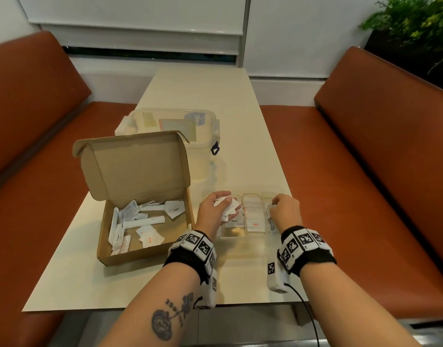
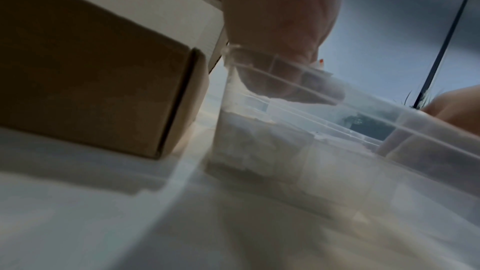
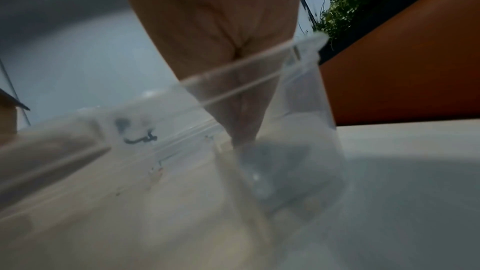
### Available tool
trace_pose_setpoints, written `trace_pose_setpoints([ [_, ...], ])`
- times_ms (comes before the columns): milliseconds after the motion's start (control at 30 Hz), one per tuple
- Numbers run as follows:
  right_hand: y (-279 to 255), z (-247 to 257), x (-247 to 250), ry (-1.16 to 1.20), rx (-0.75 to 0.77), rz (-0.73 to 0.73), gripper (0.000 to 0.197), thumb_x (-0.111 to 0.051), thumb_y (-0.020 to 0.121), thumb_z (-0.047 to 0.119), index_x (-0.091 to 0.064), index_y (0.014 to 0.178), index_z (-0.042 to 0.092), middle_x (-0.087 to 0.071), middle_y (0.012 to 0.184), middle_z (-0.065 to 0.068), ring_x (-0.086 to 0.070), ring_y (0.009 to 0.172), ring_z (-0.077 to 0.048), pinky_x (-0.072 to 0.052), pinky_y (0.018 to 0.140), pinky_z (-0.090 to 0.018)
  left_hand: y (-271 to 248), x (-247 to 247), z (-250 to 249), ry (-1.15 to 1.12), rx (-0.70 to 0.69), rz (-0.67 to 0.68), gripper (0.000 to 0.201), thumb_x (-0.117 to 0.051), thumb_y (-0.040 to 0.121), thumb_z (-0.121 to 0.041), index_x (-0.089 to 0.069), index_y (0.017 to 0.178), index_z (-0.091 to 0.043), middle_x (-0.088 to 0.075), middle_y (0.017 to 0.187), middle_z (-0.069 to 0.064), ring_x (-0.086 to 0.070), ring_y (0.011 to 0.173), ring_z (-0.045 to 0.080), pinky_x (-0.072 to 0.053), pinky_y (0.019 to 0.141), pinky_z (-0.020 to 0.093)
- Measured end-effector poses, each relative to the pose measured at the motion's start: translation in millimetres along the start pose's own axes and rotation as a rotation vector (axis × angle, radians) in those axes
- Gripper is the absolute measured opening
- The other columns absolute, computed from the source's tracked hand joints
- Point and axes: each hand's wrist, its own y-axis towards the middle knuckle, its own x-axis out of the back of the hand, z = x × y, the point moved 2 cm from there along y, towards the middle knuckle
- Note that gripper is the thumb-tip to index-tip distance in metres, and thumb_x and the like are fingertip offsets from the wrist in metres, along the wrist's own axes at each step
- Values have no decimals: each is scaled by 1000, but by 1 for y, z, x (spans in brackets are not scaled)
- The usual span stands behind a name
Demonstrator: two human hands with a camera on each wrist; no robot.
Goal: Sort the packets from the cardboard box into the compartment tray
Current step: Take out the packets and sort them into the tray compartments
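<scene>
Cardboard box [image 1: 145, 216] sits on the left of the table [image 1: 240, 101], lid flap standing open at the back, with loose white packets [image 1: 140, 221] scattered over its floor. Behind it stands a clear lidded tub [image 1: 170, 126]. Just right of the box, touching or nearly so, is the clear tray [image 1: 253, 236], its compartments running front to back.

Left forearm reaches forward from the near edge, tattooed, with a marker band at the wrist. The left hand [image 1: 215, 211] is held above the tray's leftmost compartment, palm turned up and inward, fingers curled round a small bundle of packets [image 1: 230, 209]; the thumb lies on top of them. More packets lie beneath it in that compartment, one marked "Pepper". In the left wrist view the fingers [image 2: 285, 81] show through the tray's wall, low over its rim, beside the box's corner.

The middle compartment holds a row of flat white packets, the nearest with red print. Next to it lie long sticks [image 1: 270, 216] marked "Stevia".

Right forearm comes in parallel, also banded, a cable trailing from the wrist unit. The right hand [image 1: 288, 211] is bent down at the wrist over the far end of the sticks' compartment, fingers curled downward into the tray. Whether they pinch a packet I cannot tell; the right wrist view shows only the palm [image 3: 213, 28] dipping behind the tray's rim, blurred.
</scene>
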Motion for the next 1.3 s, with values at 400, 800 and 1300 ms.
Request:
trace_pose_setpoints([
  [400,-5,0,-13,-363,111,107,28,-41,94,4,-64,111,4,-49,126,-14,-62,96,-27,-50,81,-31,-1,-1,-2,56,-1,13,11,-59,92,-6,-63,100,-12,-61,111,17,-67,98,32,-60,71,32],
  [800,-34,54,-5,551,175,352,20,-72,81,11,-65,99,8,-59,71,-6,-58,59,-14,-48,49,-15,3,1,-4,80,17,-20,11,-70,85,-14,-67,96,-12,-58,117,13,-68,83,21,-57,60,27],
  [1300,-23,43,-5,669,102,351,18,-69,81,1,-60,96,6,-60,74,-9,-60,61,-15,-52,55,-19,6,11,-13,141,-21,20,17,-66,84,2,-67,93,-13,-59,104,7,-65,90,27,-60,67,32],
])
